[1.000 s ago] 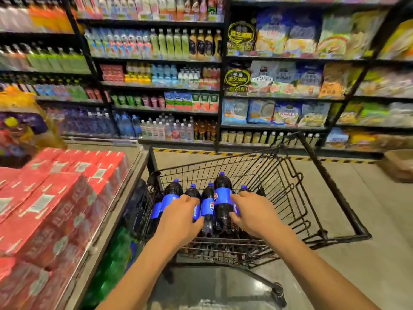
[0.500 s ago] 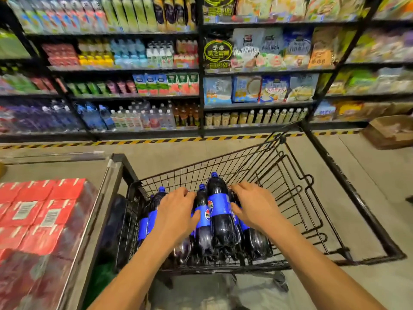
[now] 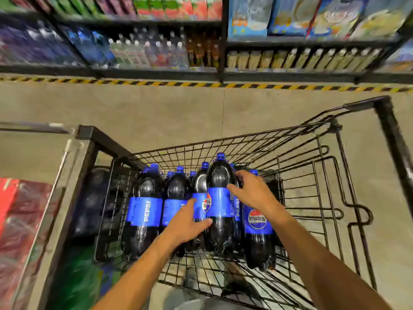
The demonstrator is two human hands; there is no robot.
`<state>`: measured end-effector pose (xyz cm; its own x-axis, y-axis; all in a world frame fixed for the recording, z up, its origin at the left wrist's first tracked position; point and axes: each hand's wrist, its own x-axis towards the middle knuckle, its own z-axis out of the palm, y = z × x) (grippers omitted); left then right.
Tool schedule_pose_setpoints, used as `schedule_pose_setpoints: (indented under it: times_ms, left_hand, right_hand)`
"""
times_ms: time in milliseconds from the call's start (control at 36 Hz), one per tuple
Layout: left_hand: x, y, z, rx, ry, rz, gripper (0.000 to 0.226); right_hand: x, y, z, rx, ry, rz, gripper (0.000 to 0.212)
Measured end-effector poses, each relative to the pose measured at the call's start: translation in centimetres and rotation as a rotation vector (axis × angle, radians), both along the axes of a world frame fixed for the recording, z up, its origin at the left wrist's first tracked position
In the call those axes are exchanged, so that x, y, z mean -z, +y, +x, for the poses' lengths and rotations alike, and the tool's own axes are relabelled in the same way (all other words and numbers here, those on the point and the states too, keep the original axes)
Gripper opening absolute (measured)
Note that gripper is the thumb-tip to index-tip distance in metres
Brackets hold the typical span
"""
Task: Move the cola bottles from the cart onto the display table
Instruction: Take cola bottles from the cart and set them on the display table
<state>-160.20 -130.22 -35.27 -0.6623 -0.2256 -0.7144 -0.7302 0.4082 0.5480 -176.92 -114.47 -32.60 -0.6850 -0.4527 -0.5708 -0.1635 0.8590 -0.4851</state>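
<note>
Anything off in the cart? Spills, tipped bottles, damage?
Nothing spilled or damaged. The middle bottle stands higher than the other cola bottles in the cart; the right hand grips it, the left hand is at its side, so likely mid-lift.
</note>
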Motion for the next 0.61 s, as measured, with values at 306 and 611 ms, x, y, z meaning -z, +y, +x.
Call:
schedule_pose_setpoints:
  times_ms: [306,611]
  left_hand:
    - [6.2,3.8,0.2,-0.334,-0.093,0.329,0.048]
    - [7.0,5.5,-0.3,-0.527,-0.135,0.299,0.053]
  right_hand:
    - [8.7,-2.2,-3.7,0.436,-0.454,-0.180,0.029]
    - [11.5,-3.5,-3.6,0.574,-0.641,-0.274,0.067]
